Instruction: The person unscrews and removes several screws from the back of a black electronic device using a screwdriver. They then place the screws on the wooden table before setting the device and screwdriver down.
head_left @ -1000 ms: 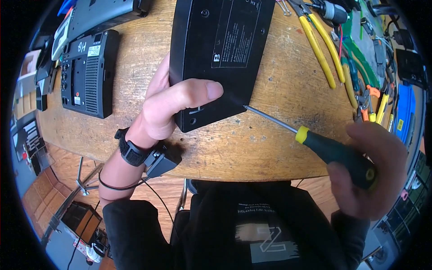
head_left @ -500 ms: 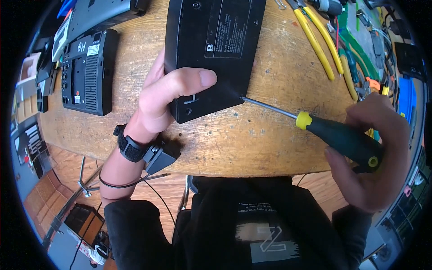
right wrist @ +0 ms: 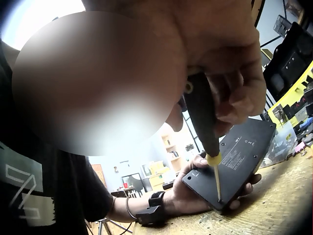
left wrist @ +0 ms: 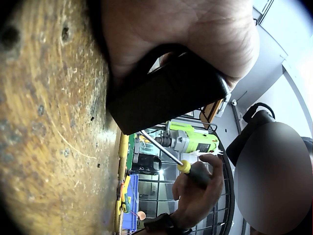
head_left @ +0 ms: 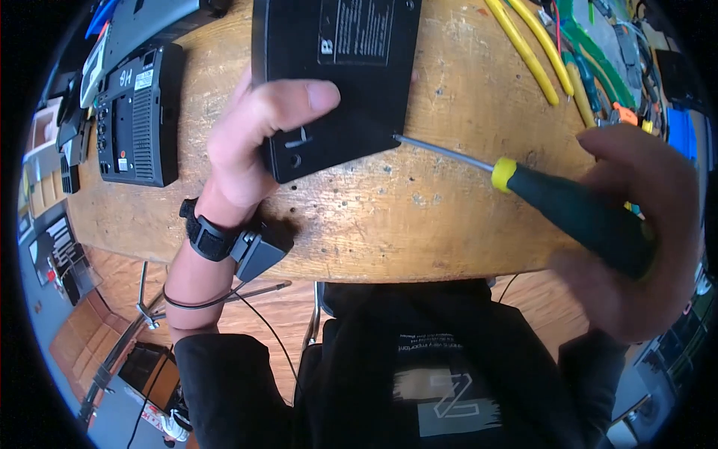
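In the head view my left hand [head_left: 243, 135] grips a flat black device [head_left: 366, 90], its thumb laid across the printed back and the other fingers beneath. The device is tilted above the table. My right hand [head_left: 669, 217] has its fingers curled around the dark green handle of a screwdriver [head_left: 557, 202] with a yellow collar. At the device's near right corner, the screwdriver's tip meets a screw hole. From the right wrist view, the shaft stands at the corner of the device [right wrist: 234, 161]. Seen from the left wrist, the device [left wrist: 166, 98] shows its dark edge.
A second black device [head_left: 142, 120] with vents lies on the wooden table [head_left: 464, 224] at the left, near a larger dark unit [head_left: 161, 26]. Yellow-handled pliers [head_left: 523, 52], a green-edged board [head_left: 598, 52] and other tools crowd the right side. The table's near edge curves before the person.
The left hand and the device have shifted up and left in the head view, and the screwdriver tip has stayed at the corner. The right hand has shifted slightly rightward around the handle.
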Motion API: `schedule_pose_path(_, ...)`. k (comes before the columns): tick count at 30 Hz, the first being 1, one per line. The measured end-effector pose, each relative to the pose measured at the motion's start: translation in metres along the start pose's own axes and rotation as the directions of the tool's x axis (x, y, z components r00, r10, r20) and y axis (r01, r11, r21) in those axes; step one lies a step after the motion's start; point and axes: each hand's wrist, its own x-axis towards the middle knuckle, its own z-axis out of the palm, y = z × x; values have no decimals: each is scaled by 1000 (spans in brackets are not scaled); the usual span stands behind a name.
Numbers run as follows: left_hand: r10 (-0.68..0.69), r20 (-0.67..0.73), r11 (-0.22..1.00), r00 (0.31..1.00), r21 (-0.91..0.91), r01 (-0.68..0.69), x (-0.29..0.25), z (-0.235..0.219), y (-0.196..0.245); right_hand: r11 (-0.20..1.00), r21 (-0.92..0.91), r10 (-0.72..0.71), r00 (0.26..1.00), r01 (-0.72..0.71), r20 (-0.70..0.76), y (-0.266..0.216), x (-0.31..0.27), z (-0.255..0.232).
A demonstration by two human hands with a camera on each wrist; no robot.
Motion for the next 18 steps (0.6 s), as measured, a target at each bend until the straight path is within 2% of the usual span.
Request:
schedule_pose_path(7, 5, 102, 983, 995, -183, 14, -1, 4, 2, 999, -34, 6, 999, -8, -46, -6, -6, 10)
schedule_pose_path(10, 15, 117, 985, 993, -175, 6, -2, 3, 0, 999, -29, 29, 998, -31, -58, -8, -9, 13)
schedule_pose_path(13, 14, 130, 981, 991, -193, 12, -2, 0, -2, 998, -62, 6, 995, -12, -100, -5, -11, 17)
schedule_pose_path(18, 38, 195, 975, 980, -223, 6, 1, -2, -2, 995, -93, -34, 995, 25, -92, -3, -9, 16)
